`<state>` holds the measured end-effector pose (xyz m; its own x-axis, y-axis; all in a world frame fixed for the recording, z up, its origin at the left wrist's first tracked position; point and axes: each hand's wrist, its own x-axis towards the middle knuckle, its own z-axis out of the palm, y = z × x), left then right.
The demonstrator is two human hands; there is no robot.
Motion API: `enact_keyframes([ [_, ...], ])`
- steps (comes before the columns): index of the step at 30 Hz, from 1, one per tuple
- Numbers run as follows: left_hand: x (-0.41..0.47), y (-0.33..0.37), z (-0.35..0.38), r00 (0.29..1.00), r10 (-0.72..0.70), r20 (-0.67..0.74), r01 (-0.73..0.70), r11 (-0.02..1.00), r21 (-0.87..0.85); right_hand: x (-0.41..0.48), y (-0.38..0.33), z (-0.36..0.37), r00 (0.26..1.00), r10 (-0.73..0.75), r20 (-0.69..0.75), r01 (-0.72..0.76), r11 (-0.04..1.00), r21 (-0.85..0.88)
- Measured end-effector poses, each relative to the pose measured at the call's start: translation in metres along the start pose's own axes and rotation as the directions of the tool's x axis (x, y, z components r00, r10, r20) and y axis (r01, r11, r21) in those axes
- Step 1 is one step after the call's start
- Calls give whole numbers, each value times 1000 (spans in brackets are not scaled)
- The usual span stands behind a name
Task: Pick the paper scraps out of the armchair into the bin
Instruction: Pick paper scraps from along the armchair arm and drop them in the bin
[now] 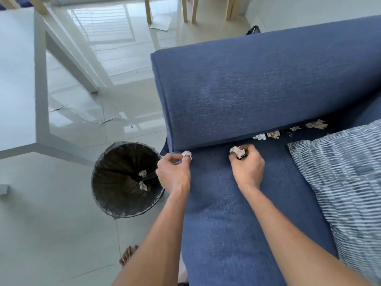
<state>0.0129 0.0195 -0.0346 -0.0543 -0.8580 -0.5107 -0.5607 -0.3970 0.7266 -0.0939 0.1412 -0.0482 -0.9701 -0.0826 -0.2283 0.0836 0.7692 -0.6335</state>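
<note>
The blue armchair seat [237, 213] fills the lower right, its back cushion [257, 89] above. My left hand [174, 176] pinches a small crumpled paper scrap [186, 154] at the seat's left end, near the crease. My right hand [247, 168] is closed around another crumpled scrap [237, 151] on the seat. Several more paper scraps [273, 134] lie along the crease under the back cushion, out to one at the far right [316, 124]. The bin [103, 182], lined with a black bag, stands on the floor left of the armchair and holds two scraps [142, 185].
A striped blue-and-white pillow [346, 182] lies on the seat at the right. A white table [20, 89] stands at the left above the bin. A thin cable [88, 120] and a paper sheet [160, 22] lie on the glossy tiled floor. My bare foot [127, 255] is beside the chair.
</note>
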Motion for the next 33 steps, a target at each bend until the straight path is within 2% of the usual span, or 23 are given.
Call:
enact_keyframes([
  [7, 18, -13, -54, 999, 43, 30, -46, 990, 131, -43, -7, 18, 998, -61, -31, 61, 998, 20],
  [13, 52, -37, -126, 999, 45, 25, -49, 985, 164, -90, -35, 51, 981, -187, 45, 187, 982, -16],
  [19, 78, -73, -181, 1000, -9, 4, 8, 973, 230, -127, -58, 88, 968, -226, 111, 232, 971, -48],
  [23, 92, -82, -193, 999, -38, 7, 35, 973, 228, -145, -68, 109, 961, -225, 157, 239, 968, -76],
  [33, 130, -80, -194, 999, -35, -17, 39, 932, 360, -161, -78, 141, 955, -191, 228, 227, 963, -143],
])
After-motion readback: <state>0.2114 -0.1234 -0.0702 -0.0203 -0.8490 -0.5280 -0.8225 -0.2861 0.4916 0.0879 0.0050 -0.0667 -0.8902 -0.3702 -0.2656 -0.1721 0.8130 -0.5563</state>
